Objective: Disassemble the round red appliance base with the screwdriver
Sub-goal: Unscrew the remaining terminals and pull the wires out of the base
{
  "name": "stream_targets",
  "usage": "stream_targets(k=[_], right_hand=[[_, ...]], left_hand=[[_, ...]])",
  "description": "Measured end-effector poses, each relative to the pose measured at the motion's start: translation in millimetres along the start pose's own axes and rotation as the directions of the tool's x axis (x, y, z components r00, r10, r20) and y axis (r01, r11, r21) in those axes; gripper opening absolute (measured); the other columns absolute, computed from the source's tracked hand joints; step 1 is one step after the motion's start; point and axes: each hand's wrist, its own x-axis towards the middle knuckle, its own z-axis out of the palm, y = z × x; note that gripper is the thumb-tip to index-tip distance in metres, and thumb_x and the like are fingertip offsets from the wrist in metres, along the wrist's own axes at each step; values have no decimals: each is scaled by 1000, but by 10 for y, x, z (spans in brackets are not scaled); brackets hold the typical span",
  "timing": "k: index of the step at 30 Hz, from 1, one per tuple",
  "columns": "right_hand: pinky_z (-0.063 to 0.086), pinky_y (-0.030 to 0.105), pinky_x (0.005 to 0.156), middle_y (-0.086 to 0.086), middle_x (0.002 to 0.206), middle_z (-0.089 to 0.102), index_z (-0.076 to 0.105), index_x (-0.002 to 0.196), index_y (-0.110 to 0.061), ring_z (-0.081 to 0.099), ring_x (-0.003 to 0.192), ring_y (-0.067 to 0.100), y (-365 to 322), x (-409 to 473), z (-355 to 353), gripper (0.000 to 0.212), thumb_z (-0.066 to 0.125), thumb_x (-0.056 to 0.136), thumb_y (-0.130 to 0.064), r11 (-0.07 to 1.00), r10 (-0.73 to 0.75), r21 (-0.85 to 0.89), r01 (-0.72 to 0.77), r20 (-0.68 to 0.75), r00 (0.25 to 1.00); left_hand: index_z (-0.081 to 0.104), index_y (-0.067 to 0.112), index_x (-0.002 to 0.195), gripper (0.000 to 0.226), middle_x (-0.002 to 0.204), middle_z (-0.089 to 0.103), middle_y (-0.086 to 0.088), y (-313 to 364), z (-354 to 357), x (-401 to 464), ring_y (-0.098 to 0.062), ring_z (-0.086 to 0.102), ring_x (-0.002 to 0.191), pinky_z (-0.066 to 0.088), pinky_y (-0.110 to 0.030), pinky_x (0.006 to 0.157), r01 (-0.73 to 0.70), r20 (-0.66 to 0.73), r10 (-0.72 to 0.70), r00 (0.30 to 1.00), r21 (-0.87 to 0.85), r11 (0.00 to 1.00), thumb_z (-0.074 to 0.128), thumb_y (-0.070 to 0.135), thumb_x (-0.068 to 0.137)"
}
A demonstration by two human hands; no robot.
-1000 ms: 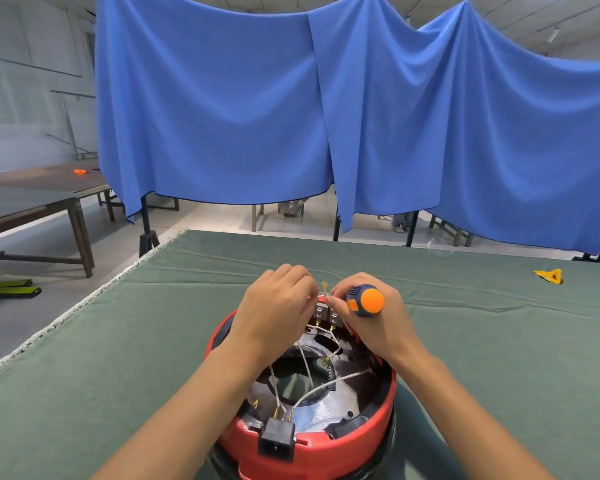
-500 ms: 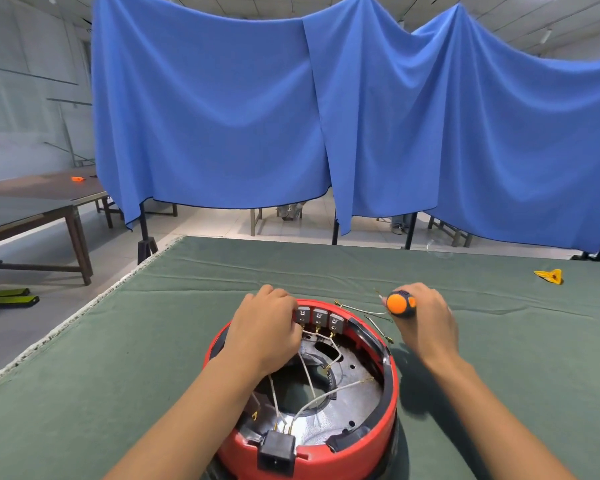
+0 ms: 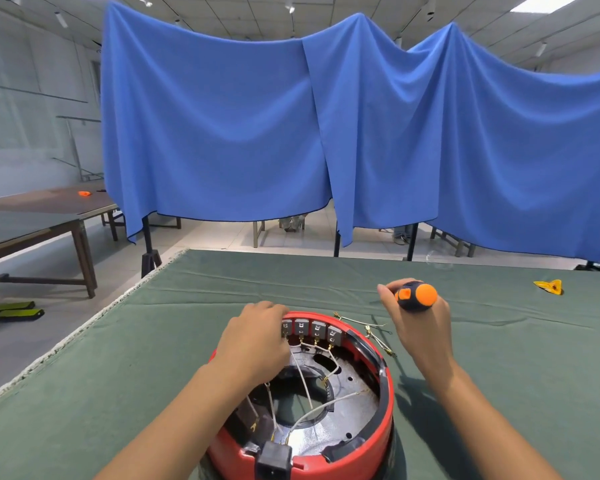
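Note:
The round red appliance base (image 3: 385,407) lies open side up on the green table, showing a metal plate, white wires and a row of grey switches (image 3: 312,330) at its far rim. My left hand (image 3: 257,344) rests curled over the far left rim, its fingertips at the leftmost switch. To the right of the base my right hand (image 3: 420,327) hovers above the table and grips the screwdriver (image 3: 417,295) by its orange and black handle; the shaft is hidden. Loose wires (image 3: 371,329) with metal terminals lie on the cloth just beyond the rim.
The green cloth (image 3: 153,358) covers the table, whose left edge runs diagonally. A small yellow piece (image 3: 549,286) lies at the far right. Blue curtains (image 3: 291,133) hang behind. Wooden tables (image 3: 42,216) stand on the left.
My right hand has left the switch row and moved right, off the base, with the screwdriver. Loose wires now lie on the cloth. My left hand slid left along the rim.

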Motion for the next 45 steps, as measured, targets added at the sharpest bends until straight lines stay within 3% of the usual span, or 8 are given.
stream_targets(k=[4, 8, 12, 18, 22, 31, 41, 45], right_hand=[[44, 16, 58, -15, 62, 64, 62, 66, -30, 58, 59, 6, -227, -1, 39, 18, 69, 81, -37, 984, 87, 164, -76, -58, 995], [54, 46, 66, -9, 65, 68, 65, 73, -39, 63, 62, 23, -432, 13, 31, 8, 64, 78, -45, 978, 100, 188, -87, -58, 993], [54, 52, 66, 2, 67, 70, 68, 70, -26, 63, 62, 29, -594, 19, -23, 11, 69, 82, -25, 964, 71, 259, -63, -21, 997], [51, 31, 50, 5, 65, 70, 65, 57, -24, 60, 46, 17, -745, -27, -46, 21, 60, 77, -18, 898, 87, 435, -70, -20, 996], [48, 26, 44, 7, 62, 69, 67, 58, -30, 56, 41, 16, -770, -82, -31, 25, 58, 76, -17, 879, 92, 472, -66, -32, 995], [47, 25, 43, 12, 61, 67, 66, 57, -25, 55, 39, 19, -732, -134, 14, 24, 59, 76, -15, 870, 62, 491, -43, -21, 998], [49, 23, 44, 9, 61, 67, 66, 58, -22, 58, 40, 19, -708, -157, 57, 16, 58, 71, -24, 877, 35, 481, -12, -39, 999], [49, 23, 45, 10, 62, 67, 65, 55, -25, 58, 41, 19, -691, -165, 86, 25, 56, 75, -12, 882, 40, 471, -13, -47, 998]], left_hand=[[11, 9, 144, 69, 139, 27, -19, 83, 150, -153, -40, 31, 123, 33, -59, 95, 195, 119, -244, 962, 324, 926, 45, 29, 87], [6, 9, 147, 74, 147, 19, -18, 48, 283, -77, -38, 30, 125, 30, -53, 97, 120, 37, -143, 989, 367, 923, 44, 35, 90], [8, 15, 149, 66, 151, 18, -12, -23, 286, 138, -34, 26, 132, 26, -50, 103, 23, 67, -45, 997, 287, 958, 39, 36, 93], [19, 20, 149, 64, 151, 25, -9, -52, 142, 414, -31, 27, 136, 26, -47, 107, -46, 193, 13, 981, 163, 986, 44, 27, 90], [47, 17, 129, 43, 130, 51, -6, 68, 212, 418, -28, 46, 120, 35, -38, 98, -6, -8, 7, 1000, 129, 992, 47, 20, 86], [34, 29, 143, 59, 148, 35, 3, -20, 329, 435, -18, 29, 136, 20, -34, 110, -92, -92, 91, 992, -4, 996, 52, 27, 87], [37, 30, 142, 58, 145, 40, 6, -15, 302, 429, -19, 34, 132, 24, -36, 107, -75, -99, 72, 993, -35, 997, 49, 19, 86], [37, 29, 142, 57, 144, 41, 5, -17, 306, 431, -19, 34, 132, 24, -37, 107, -78, -97, 75, 992, -28, 997, 50, 21, 87]])
